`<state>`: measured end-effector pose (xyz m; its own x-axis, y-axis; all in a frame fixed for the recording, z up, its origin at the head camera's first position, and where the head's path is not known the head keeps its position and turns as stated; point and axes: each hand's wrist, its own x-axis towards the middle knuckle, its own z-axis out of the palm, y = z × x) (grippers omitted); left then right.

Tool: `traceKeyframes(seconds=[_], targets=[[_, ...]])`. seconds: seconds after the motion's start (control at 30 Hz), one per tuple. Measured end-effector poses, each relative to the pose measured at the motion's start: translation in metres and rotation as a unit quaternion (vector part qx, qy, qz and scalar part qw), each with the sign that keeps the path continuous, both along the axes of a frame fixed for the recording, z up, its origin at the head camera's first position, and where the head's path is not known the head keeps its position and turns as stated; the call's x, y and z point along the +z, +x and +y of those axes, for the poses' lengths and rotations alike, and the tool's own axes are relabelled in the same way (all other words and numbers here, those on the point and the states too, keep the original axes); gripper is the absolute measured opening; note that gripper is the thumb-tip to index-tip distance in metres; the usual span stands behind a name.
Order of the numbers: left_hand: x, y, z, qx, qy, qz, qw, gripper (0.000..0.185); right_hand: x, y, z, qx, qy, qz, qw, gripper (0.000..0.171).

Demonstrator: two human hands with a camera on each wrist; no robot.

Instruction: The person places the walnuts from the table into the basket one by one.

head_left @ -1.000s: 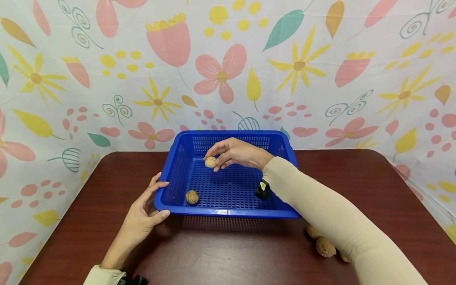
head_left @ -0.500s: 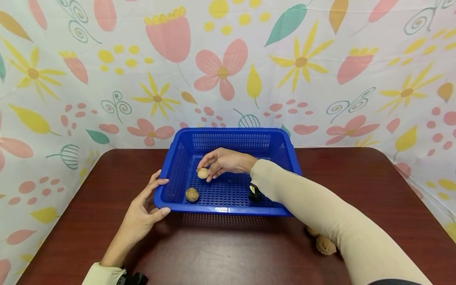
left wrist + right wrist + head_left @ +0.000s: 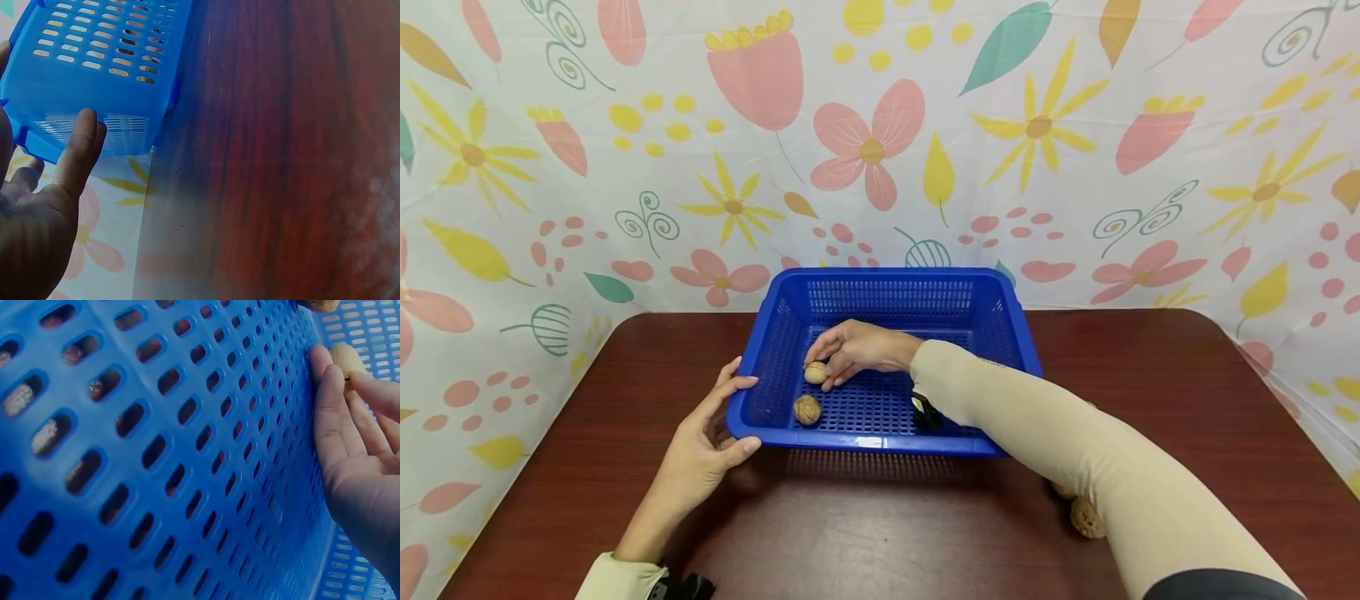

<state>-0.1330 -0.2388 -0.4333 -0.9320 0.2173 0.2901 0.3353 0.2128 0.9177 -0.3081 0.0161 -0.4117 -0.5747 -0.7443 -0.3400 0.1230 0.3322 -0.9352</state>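
Note:
A blue perforated basket (image 3: 760, 417) stands on a dark red table. My right hand (image 3: 842, 354) reaches into it and pinches a pale walnut (image 3: 815, 372) low over the basket floor; the right wrist view shows that walnut (image 3: 347, 357) at my fingertips (image 3: 326, 387). A second walnut (image 3: 807, 409) lies on the basket floor near the front left corner. My left hand (image 3: 711, 437) holds the basket's front left corner, thumb (image 3: 80, 150) pressed on the rim (image 3: 106, 106), fingers straight along the side.
Loose walnuts (image 3: 1084, 517) lie on the table (image 3: 865, 533) to the front right of the basket, partly hidden by my right sleeve. A flower-print cloth (image 3: 880, 133) rises behind and beside the table.
My right hand has carried the pale walnut down and to the left, from mid-basket height to just above the floor near the other walnut. The left hand has stayed put.

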Motion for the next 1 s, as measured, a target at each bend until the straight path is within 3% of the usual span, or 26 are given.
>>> traceKeyframes(seconds=[0.47,0.63,0.77,1.0], targets=[[-0.002,-0.002,0.001,-0.016,0.019,0.003,0.9997,0.062,-0.002,0.0,-0.006,-0.012,-0.004,-0.001,1.0,0.038],[-0.002,-0.001,0.001,-0.011,0.009,0.0,0.9999,0.062,0.006,-0.003,0.0,-0.018,0.014,0.035,0.999,0.039],[-0.002,0.0,0.0,-0.001,-0.005,-0.006,1.0,0.062,0.025,-0.006,0.01,-0.028,0.025,0.059,0.998,0.041],[-0.002,-0.001,0.0,0.001,-0.005,-0.001,1.0,0.062,0.079,0.003,0.054,-0.029,0.03,0.122,0.992,0.039]])
